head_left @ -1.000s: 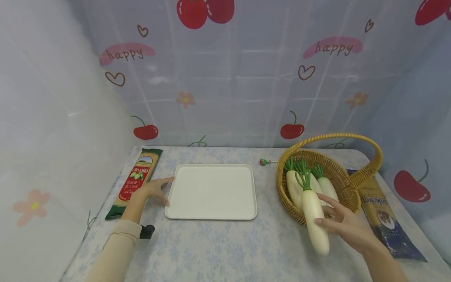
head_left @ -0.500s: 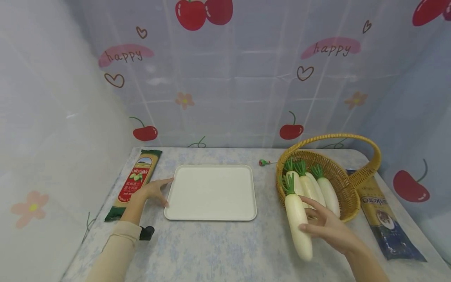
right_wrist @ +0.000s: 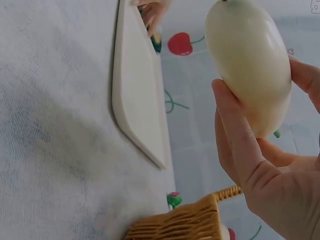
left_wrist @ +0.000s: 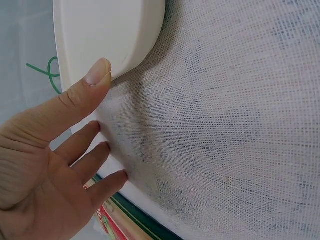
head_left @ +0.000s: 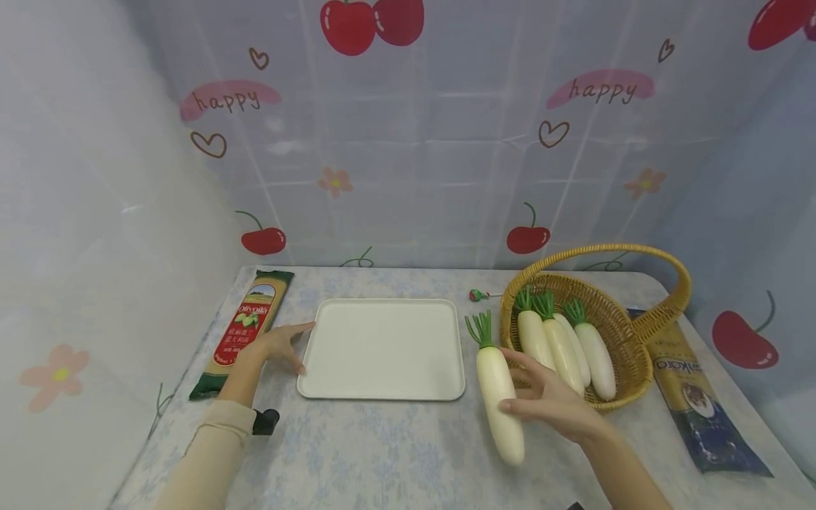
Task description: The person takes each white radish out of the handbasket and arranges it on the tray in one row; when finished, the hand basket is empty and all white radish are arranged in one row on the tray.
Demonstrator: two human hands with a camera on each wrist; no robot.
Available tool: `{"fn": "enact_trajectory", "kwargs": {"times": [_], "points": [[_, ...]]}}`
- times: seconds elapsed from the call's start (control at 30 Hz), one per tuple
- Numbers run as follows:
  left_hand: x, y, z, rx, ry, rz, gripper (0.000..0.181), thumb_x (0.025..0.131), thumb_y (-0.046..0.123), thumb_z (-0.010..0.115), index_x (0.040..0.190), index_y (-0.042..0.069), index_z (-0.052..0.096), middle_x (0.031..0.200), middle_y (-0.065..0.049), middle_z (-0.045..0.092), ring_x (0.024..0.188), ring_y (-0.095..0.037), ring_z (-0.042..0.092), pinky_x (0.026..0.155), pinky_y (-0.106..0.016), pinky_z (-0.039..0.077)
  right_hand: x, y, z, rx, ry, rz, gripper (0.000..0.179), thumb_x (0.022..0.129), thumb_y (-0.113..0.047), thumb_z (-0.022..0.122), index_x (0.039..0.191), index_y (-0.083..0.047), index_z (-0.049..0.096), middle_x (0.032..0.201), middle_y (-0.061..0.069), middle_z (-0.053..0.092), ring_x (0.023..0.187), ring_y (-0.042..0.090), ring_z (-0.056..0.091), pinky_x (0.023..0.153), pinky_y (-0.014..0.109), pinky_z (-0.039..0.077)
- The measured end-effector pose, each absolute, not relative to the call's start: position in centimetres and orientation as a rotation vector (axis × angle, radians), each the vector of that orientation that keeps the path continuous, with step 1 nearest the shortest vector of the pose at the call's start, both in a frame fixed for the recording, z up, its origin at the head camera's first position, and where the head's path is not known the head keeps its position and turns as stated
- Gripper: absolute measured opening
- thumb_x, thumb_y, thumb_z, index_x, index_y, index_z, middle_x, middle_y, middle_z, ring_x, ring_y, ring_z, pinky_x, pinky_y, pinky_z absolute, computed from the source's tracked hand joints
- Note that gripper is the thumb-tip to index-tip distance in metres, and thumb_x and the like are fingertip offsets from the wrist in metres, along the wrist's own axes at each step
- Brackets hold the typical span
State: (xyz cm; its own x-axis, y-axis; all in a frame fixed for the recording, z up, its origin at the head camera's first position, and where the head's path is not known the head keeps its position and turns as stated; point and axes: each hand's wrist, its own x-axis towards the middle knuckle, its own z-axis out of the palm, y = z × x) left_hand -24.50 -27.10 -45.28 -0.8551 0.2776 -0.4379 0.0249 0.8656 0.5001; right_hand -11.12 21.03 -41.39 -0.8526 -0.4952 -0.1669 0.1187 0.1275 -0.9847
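A table (head_left: pixel 395 453) covered in a pale blue-flowered cloth fills the lower part of the head view, with a cherry-printed curtain (head_left: pixel 408 142) hung behind and to both sides of it. On the right stands a woven basket (head_left: pixel 627 347) with a tall arched handle, and three white radishes (head_left: pixel 561 343) with green tops lie side by side in it. Just left of centre sits a white tray (head_left: pixel 382 347), flat on the cloth. A long red-and-green pasta packet (head_left: pixel 245 329) lies along the table's left edge, and a dark blue packet (head_left: pixel 695 397) lies to the right of the basket. The right hand (head_left: pixel 551 404) holds a fourth white radish (head_left: pixel 497 397) off the table, between the tray and the basket — fingers and thumb curl round its lower half, the green top pointing away from the person. The left hand (head_left: pixel 274 343) rests flat on the cloth with fingers spread and straight, holding nothing; in the left wrist view its thumb (left_wrist: pixel 82 95) touches the tray's near left corner. A small red-and-green object (head_left: pixel 477 293) lies on the cloth behind the tray — too small to tell what it is.
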Motion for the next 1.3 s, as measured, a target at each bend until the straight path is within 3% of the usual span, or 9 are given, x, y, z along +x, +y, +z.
{"fn": "enact_trajectory", "kwargs": {"times": [0.7,1.3], "points": [[-24.5,-26.8,-45.3,0.175,2.542,0.645,0.107,0.060,0.021,0.089,0.147,0.005,0.029,0.146,-0.029,0.030,0.135,-0.046,0.024,0.106,-0.059,0.028,-15.0,13.4,-43.0,-0.334,1.872,-1.824,0.087,0.080,-0.013,0.072,0.149,-0.011,0.020,0.123,0.024,0.046,0.095,0.028,0.065,0.073,0.042,0.057],[-24.4,-27.0,-45.3,0.177,2.547,0.624,0.107,0.061,0.023,0.089,0.148,0.007,0.029,0.146,-0.028,0.030,0.136,-0.046,0.024,0.107,-0.059,0.027,-17.4,7.1,-43.0,-0.267,1.876,-1.818,0.086,0.077,-0.014,0.074,0.148,-0.014,0.026,0.123,0.022,0.048,0.088,0.026,0.065,0.072,0.042,0.057]]}}
